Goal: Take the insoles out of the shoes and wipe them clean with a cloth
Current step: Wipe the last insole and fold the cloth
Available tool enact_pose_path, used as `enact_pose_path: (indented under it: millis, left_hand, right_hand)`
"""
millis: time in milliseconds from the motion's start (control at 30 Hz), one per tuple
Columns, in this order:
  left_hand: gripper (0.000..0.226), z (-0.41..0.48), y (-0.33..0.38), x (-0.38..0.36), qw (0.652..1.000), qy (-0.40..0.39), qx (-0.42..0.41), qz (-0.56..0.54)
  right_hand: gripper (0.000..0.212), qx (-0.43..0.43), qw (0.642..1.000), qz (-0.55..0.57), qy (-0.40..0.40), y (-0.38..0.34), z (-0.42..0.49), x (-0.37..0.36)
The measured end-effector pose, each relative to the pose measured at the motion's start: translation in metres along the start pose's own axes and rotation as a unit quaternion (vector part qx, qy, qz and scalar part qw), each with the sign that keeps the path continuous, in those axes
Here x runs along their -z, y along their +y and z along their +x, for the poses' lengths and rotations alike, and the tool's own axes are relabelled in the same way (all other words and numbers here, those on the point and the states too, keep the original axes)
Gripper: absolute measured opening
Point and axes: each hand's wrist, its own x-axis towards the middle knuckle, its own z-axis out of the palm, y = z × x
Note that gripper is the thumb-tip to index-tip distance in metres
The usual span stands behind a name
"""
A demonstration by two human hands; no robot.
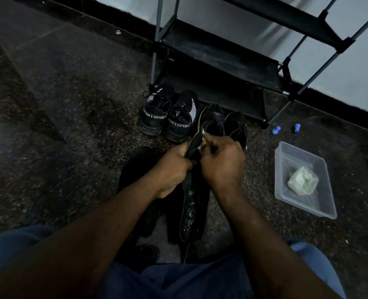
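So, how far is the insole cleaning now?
Done: one insole is out of its shoe. In hand: the left hand grips it, the right hand rubs it with a white cloth. Left: speckled insole surface below looks unwiped; the SPORT shoes are too dark to judge.

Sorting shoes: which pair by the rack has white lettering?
The left pair, marked SPORT on the heels; the right pair is plain black.

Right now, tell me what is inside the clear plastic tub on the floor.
The clear plastic tub holds a crumpled pale wad, likely cloth, lying on its bottom. Whatever is beneath the wad is covered.
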Motion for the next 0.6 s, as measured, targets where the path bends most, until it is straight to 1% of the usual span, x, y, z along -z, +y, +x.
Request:
enact_pose_path:
  millis: [33,100,133,167,200,233,300,367,433,500,533,600]
  left_hand:
    - [0.060,-0.001,0.001,-0.001,1.000,0.003,-0.001,-0.001]
    - [0.039,-0.002,0.001,-0.003,1.000,0.011,-0.010,-0.014]
    - [0.033,-0.002,0.003,-0.003,1.000,0.012,-0.013,-0.020]
    - [0.033,-0.003,0.003,-0.003,1.000,0.013,-0.011,-0.026]
    - [0.038,-0.003,0.003,-0.002,1.000,0.013,-0.007,-0.026]
    - [0.047,-0.002,0.003,-0.001,1.000,0.014,0.000,-0.024]
    - [0.064,-0.003,0.001,0.000,1.000,0.019,0.015,-0.007]
    - [0.067,-0.002,0.002,0.000,1.000,0.024,0.018,0.007]
    - [0.056,-0.002,0.003,0.000,1.000,0.027,0.012,-0.001]
    - [0.035,-0.002,0.005,0.002,0.999,0.033,0.001,-0.021]
    - [0.031,-0.002,0.005,0.003,0.999,0.037,0.000,-0.023]
    - [0.029,-0.002,0.005,0.002,0.999,0.036,-0.003,-0.016]
  right_hand:
    - [0.028,0.012,1.000,0.017,0.001,-0.005,-0.006,-0.002]
    - [0.030,0.036,0.999,0.039,0.001,-0.015,-0.018,-0.005]
    - [0.031,0.046,0.998,0.038,0.002,-0.018,-0.022,-0.006]
    - [0.031,0.054,0.998,0.026,0.005,-0.019,-0.024,-0.006]
    - [0.030,0.058,0.998,0.009,0.013,-0.018,-0.022,-0.006]
    - [0.029,0.053,0.998,-0.006,0.022,-0.016,-0.019,-0.006]
    - [0.027,0.027,0.999,-0.018,0.031,-0.012,-0.011,-0.006]
    - [0.026,0.007,1.000,-0.014,0.023,-0.011,-0.005,-0.005]
    - [0.026,0.005,1.000,0.010,0.004,-0.016,-0.006,-0.006]
    - [0.029,0.027,0.999,0.039,-0.026,-0.022,-0.015,-0.008]
    - [0.031,0.043,0.997,0.046,-0.036,-0.024,-0.021,-0.009]
    - [0.031,0.060,0.997,0.035,-0.030,-0.025,-0.024,-0.007]
